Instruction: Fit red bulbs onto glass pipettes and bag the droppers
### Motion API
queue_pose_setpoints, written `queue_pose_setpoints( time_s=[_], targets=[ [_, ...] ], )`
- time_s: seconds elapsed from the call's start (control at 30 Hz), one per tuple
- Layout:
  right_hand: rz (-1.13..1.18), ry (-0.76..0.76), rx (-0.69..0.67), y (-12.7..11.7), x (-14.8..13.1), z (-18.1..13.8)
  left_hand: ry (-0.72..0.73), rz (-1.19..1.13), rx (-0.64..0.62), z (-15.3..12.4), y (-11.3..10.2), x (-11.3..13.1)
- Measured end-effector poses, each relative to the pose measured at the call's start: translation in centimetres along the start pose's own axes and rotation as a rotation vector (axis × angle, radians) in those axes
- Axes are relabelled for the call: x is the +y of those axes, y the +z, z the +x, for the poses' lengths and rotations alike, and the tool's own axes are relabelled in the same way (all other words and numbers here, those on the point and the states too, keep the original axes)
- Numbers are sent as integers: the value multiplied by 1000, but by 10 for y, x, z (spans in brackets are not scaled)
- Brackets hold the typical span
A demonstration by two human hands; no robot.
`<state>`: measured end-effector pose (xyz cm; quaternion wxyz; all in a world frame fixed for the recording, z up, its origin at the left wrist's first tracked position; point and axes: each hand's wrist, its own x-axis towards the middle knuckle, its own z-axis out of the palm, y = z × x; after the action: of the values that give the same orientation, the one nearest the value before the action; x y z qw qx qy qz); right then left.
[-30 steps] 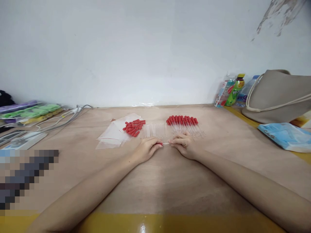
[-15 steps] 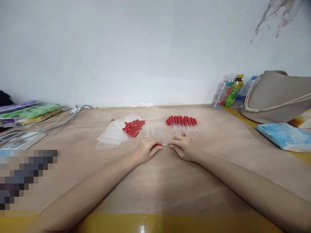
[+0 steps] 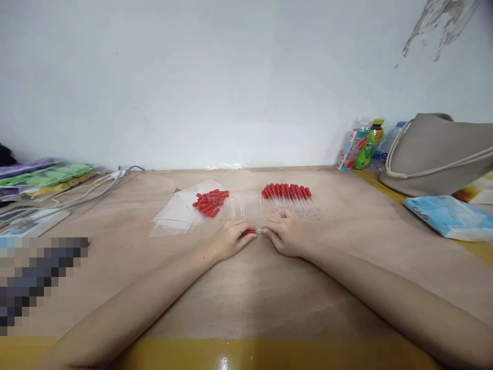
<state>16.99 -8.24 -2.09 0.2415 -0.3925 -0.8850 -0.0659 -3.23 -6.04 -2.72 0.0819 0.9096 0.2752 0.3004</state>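
Observation:
Between the fingers of my left hand (image 3: 233,239) is a red rubber dropper bulb (image 3: 248,233), partly covered by the fingers. My right hand (image 3: 284,236) pinches a clear dropper tube (image 3: 259,231), whose near end meets the bulb; how far it sits inside is hidden. Just beyond the hands lies a row of bare clear tubes (image 3: 242,206). Left of them is a loose heap of red bulbs (image 3: 210,203), partly on clear zip bags (image 3: 177,213). To the right, droppers with red bulbs fitted (image 3: 287,192) lie side by side.
At the right stand drink bottles (image 3: 370,144), a grey bag with a cord (image 3: 435,154) and a blue tissue pack (image 3: 452,216). At the left are a power strip with cables (image 3: 40,221) and wrapped green and purple rolls (image 3: 46,177). A wall closes off the back.
My right hand has moved slightly left, closer to my left hand. Less of the clear tube shows between them. The view has shifted a little.

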Motion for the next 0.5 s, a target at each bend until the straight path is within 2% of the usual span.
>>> queue_pose_setpoints(
  time_s=[0.23,0.33,0.4,0.5],
  targets=[
    [-98,49,-51,-3,-8,2,-7,17,-8,5,-2,-1],
    [-145,62,-77,-10,-10,3,-68,58,80,7,-3,-2],
    [-136,159,-87,-15,-7,5,-133,99,158,6,-3,-3],
    [-67,456,-45,-19,6,17,-165,127,154,5,-4,-3]
  ],
)
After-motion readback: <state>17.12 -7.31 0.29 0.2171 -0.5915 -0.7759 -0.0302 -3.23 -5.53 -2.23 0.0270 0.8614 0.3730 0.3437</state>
